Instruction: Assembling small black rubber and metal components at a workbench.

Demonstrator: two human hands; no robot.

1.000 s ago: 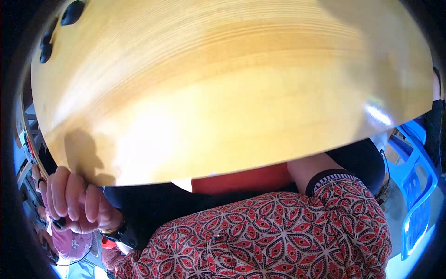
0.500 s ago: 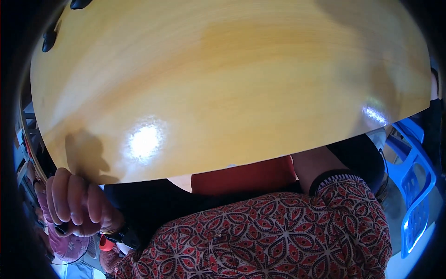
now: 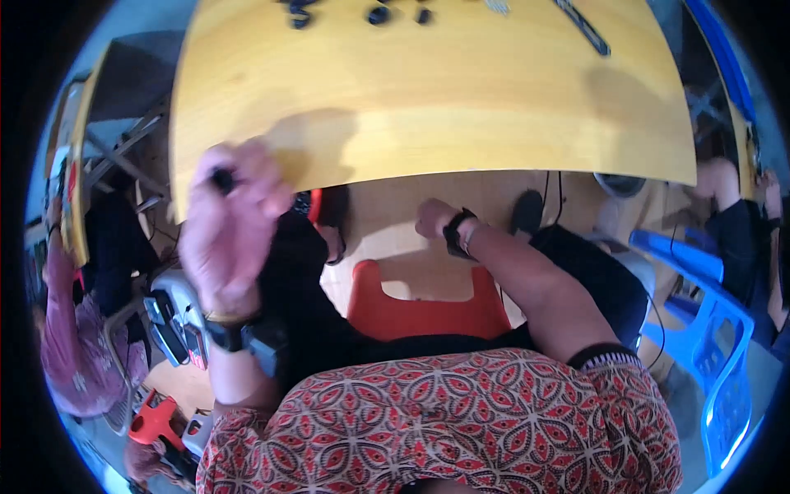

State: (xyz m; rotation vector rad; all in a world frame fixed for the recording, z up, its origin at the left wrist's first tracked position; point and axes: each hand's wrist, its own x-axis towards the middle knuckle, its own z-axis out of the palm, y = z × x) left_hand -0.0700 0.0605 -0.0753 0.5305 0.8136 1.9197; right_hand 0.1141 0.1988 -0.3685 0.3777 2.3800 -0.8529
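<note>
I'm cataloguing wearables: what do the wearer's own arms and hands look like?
The left hand wears a thin golden band and a black strap with a boxy piece; the right hand, a black wristband. Neither is gloved. The sleeves are red, cream and black, with petal shapes; the right cuff is dark with stripes.

Table (image 3: pixel 485 115) lies open mid-front — left grip (image 3: pixel 234 210) blocks its left, black parts (image 3: pixel 378 16) beyond
</note>
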